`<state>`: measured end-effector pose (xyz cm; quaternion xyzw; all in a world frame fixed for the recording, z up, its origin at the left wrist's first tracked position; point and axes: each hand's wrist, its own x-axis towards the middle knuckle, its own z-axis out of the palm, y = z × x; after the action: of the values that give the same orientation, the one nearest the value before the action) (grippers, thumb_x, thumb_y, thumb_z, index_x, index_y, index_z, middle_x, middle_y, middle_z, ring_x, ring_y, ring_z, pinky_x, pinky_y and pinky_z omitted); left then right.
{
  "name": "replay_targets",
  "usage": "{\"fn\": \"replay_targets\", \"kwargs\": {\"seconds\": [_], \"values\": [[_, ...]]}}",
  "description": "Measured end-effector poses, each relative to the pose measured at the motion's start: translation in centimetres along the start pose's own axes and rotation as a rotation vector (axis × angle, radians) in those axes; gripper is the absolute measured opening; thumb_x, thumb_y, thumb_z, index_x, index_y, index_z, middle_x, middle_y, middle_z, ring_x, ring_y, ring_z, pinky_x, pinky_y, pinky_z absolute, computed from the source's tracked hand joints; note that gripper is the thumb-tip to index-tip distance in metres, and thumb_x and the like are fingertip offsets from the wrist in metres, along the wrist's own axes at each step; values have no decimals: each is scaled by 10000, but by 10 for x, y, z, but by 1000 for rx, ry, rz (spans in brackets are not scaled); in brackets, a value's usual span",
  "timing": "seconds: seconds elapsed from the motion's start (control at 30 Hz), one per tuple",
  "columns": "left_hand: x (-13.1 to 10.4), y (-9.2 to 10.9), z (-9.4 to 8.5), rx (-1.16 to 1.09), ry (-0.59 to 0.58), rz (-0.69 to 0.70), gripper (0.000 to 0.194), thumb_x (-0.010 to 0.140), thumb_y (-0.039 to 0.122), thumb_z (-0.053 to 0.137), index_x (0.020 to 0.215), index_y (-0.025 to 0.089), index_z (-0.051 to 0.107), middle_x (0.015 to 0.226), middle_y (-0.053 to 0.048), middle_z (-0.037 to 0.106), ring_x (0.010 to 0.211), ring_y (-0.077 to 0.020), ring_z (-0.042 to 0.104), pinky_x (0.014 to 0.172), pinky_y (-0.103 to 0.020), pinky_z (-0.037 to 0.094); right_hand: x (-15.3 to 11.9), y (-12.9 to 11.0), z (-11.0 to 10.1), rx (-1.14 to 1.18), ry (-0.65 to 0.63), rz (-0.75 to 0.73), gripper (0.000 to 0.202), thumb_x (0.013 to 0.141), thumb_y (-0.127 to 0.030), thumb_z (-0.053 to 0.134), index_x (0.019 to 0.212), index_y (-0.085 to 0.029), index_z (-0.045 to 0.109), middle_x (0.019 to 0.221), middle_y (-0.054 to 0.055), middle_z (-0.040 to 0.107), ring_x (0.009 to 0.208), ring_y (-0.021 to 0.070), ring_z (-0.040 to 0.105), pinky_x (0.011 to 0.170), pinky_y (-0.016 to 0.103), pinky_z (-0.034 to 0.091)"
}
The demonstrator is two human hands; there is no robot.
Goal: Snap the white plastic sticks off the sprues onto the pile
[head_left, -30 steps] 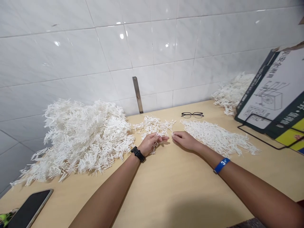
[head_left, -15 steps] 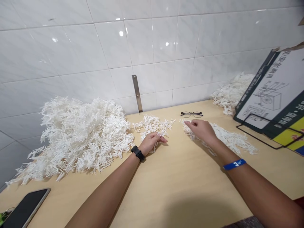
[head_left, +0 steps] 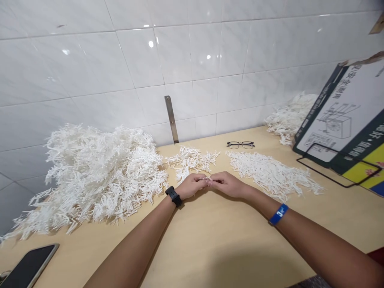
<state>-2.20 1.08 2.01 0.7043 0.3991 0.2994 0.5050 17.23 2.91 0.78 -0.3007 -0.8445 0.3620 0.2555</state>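
My left hand (head_left: 192, 186), with a black watch at the wrist, is closed at the middle of the table. Its fingertips meet those of my right hand (head_left: 226, 184), which wears a blue wristband and is also closed. Between the fingertips shows a thin white branched piece (head_left: 206, 178), pinched from both sides; its exact kind is too small to make out. Just behind my left hand lies a small loose pile of similar white pieces (head_left: 195, 158). A flatter, combed-looking pile of white pieces (head_left: 270, 172) spreads behind and to the right of my right hand.
A large heap of white strands (head_left: 105, 172) fills the left side. Eyeglasses (head_left: 240, 145) lie near the tiled wall, right of a metal bracket (head_left: 171, 120). At right stand a printed cardboard box (head_left: 336, 120) and a black wire frame (head_left: 327, 184). A phone (head_left: 28, 266) rests front left.
My right hand has come away from the right-hand pile, moving left and nearer to me to meet my left hand. My left hand has barely moved.
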Motion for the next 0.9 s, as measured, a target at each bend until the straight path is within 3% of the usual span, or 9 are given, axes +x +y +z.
{"fn": "replay_targets", "kwargs": {"seconds": [0.13, 0.23, 0.33, 0.4, 0.47, 0.53, 0.63, 0.77, 0.9], "values": [[0, -1, -4, -91, -62, -14, 279, 754, 338, 602, 581, 154, 486, 550, 36, 401, 521, -71, 327, 523, -249, 238, 0, 1, -1, 255, -153, 6, 454, 927, -536, 434, 670, -168, 500, 638, -14, 465, 619, 115, 427, 616, 253, 350], [0, -6, -9, -252, -61, -32, 265, 757, 378, 645, 683, 134, 576, 606, 19, 459, 532, -70, 351, 514, -238, 236, -1, 3, -7, 354, -159, 26, 461, 913, -547, 435, 685, -157, 529, 680, 22, 527, 653, 131, 472, 670, 277, 390], [1, -10, -13, -446, 22, -20, 363, 746, 438, 688, 634, 121, 551, 767, -43, 566, 643, -93, 486, 544, -220, 303, -6, 8, -20, 186, 18, 117, 479, 920, -538, 395, 633, -169, 499, 638, 24, 522, 615, 133, 463, 637, 277, 381], [2, -13, -13, -542, 83, -8, 412, 733, 466, 708, 599, 122, 526, 811, -65, 594, 734, -127, 556, 614, -225, 375, -11, 12, -31, -110, 190, 238, 477, 926, -506, 385, 608, -173, 509, 599, 26, 516, 600, 148, 471, 612, 281, 367], [3, -16, -11, -566, 114, -7, 397, 729, 473, 719, 636, 119, 566, 787, -64, 605, 755, -143, 582, 683, -245, 419, -17, 17, -42, -412, 325, 334, 412, 926, -434, 401, 699, -164, 614, 684, 68, 604, 685, 191, 542, 658, 301, 394], [3, -18, -9, -515, 138, 10, 391, 749, 490, 703, 692, 113, 616, 782, -69, 622, 749, -142, 589, 725, -263, 439, -20, 19, -52, -605, 407, 338, 320, 907, -317, 421, 968, -153, 689, 974, 132, 681, 920, 258, 592, 812, 348, 428], [0, -14, -5, -364, 225, 60, 417, 804, 524, 636, 754, 111, 665, 798, -85, 651, 753, -146, 591, 774, -289, 456, -20, 16, -56, -680, 476, 240, 481, 861, -174, 410, 1313, -131, 567, 1342, 155, 557, 1224, 295, 491, 1036, 419, 366], [-4, 13, -5, -56, 432, 240, 369, 866, 482, 567, 789, 153, 714, 940, -97, 678, 923, -195, 603, 893, -333, 451, -14, 2, -37, -549, 492, 100, 470, 909, -212, 364, 1335, -166, 557, 1378, 99, 541, 1282, 246, 466, 1105, 411, 356], [-13, 65, -15, 329, 566, 507, 290, 916, 383, 530, 841, 196, 738, 1005, -79, 666, 1014, -200, 591, 950, -341, 433, -8, -8, -10, -505, 359, 21, 447, 929, -289, 402, 1339, -208, 560, 1401, 77, 526, 1311, 239, 446, 1116, 411, 358]]}}
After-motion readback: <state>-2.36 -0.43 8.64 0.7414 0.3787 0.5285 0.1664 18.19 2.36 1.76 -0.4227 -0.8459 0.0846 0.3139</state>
